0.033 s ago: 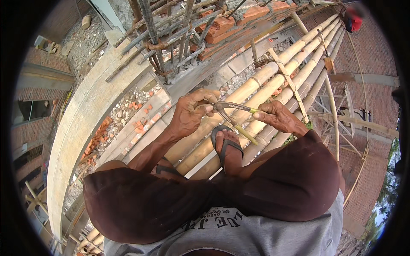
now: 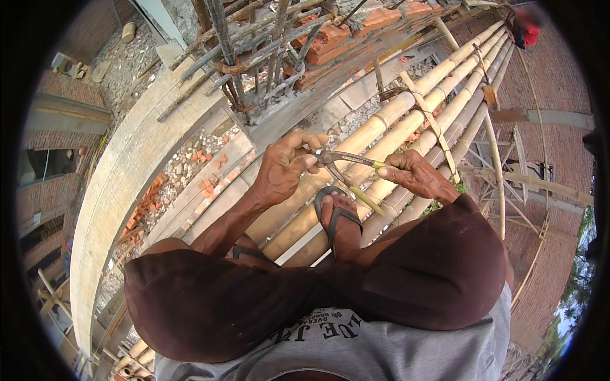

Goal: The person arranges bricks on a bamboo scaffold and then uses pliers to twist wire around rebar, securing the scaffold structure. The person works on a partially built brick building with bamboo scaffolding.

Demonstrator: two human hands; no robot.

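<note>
Pincers (image 2: 348, 157) with yellow-green grips are held up over the bamboo poles, their handles spread apart. My right hand (image 2: 416, 176) is closed on the end of the upper handle, while the lower handle points down free. At the pincers' head, my left hand (image 2: 283, 168) has its thumb and fingers bent together in a pinch. Whatever lies between those fingertips is too small and hidden to make out. Below the tool, my sandalled foot (image 2: 343, 222) rests on the bamboo poles (image 2: 375, 130).
Steel reinforcing bars (image 2: 222, 44) stick up beside rough brickwork (image 2: 324, 41) ahead. A curved concrete beam (image 2: 121, 171) sweeps along the left, with broken brick rubble (image 2: 149, 197) below. A wooden crosspiece (image 2: 429, 120) lies over the poles. Another person (image 2: 526, 32) is at the far right.
</note>
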